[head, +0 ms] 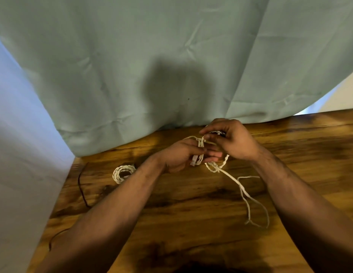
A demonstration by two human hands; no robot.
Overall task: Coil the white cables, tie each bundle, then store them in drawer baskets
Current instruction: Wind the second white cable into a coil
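Observation:
My left hand [183, 154] grips a bundle of coiled white cable [199, 154] above the wooden table. My right hand [230, 138] pinches a strand of the same cable just above the bundle, at its top. Loose loops of that cable hang below my hands, and its free tail [248, 196] trails to the right across the table. A second white cable coil [123, 173] lies flat on the table to the left, partly hidden by my left forearm.
The wooden table [191, 223] has its left edge near a pale wall. A green curtain [152, 66] hangs down to the table's far edge. A thin dark wire [81, 186] runs along the table's left side.

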